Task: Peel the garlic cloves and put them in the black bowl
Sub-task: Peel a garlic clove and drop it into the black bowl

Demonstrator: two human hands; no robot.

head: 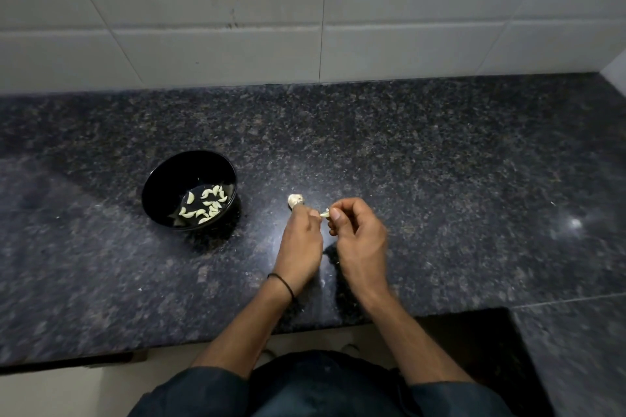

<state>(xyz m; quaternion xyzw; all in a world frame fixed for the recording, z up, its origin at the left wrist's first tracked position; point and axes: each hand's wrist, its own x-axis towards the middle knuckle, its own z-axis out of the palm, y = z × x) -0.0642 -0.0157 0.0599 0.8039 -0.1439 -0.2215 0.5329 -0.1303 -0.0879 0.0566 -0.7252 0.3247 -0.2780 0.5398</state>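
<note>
Just below the centre of the frame the 2 hands meet over the dark stone counter (440, 162). The left hand (299, 240) curls its fingers round a small pale garlic head (295, 200), which pokes out past the fingertips; I judge it is kept in the grip so the next piece can be broken off. The right hand (359, 234) pinches 1 clove (325, 213) between thumb and fingertips, the other fingers curled under. The clove sits in the gap between both hands, close to the left thumb, probably so both hands can work at its skin; whether the skin is fully off I cannot tell. The black bowl (159, 176) stands left of centre, near the left hand but apart from it, a short reach for a drop, and many peeled cloves (206, 203) lie in its bottom. From the clove to the bowl only the left hand and the garlic head lie in the way. A black wristband (281, 284) circles the left wrist, a pale fleck of skin (323, 281) lies on the counter below the hands, and a white tiled wall (305, 10) fills the top of the frame
</note>
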